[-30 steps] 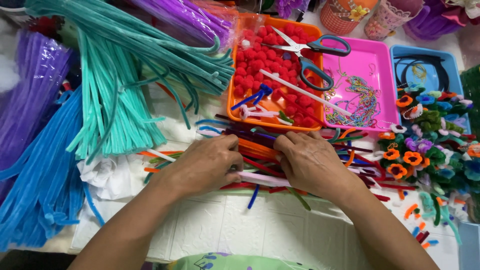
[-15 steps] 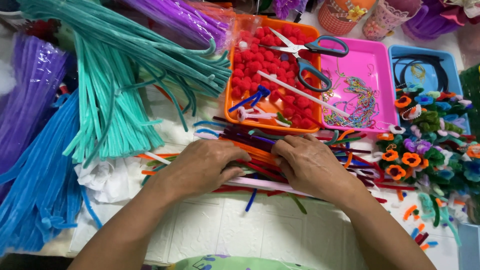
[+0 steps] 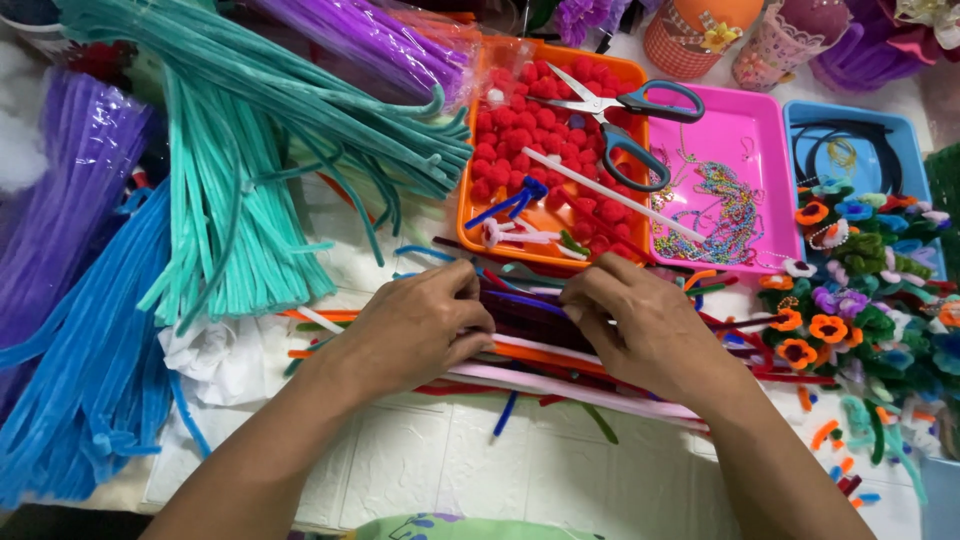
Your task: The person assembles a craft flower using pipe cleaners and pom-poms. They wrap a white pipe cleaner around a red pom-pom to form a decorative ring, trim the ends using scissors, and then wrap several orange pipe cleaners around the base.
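My left hand (image 3: 415,328) and my right hand (image 3: 645,325) lie palm down on a loose pile of mixed-colour pipe cleaners (image 3: 560,375) on the white table. Between their fingertips they pinch a dark purple pipe cleaner (image 3: 525,305), held level above the pile. Pink, orange and red stems stick out from under both hands. Just beyond the hands stands an orange tray (image 3: 470,215) filled with red pom-poms (image 3: 520,130), with scissors (image 3: 625,125) resting across its right edge.
Bundles of teal (image 3: 235,170), blue (image 3: 80,370) and purple (image 3: 60,210) pipe cleaners fill the left side. A pink tray (image 3: 770,120) with bead chains and a blue tray (image 3: 800,125) stand at right. Finished pipe-cleaner flowers (image 3: 860,300) crowd the right edge.
Both hands have shifted slightly away from me over the pile, and their fingertips have drawn together on the dark purple pipe cleaner.
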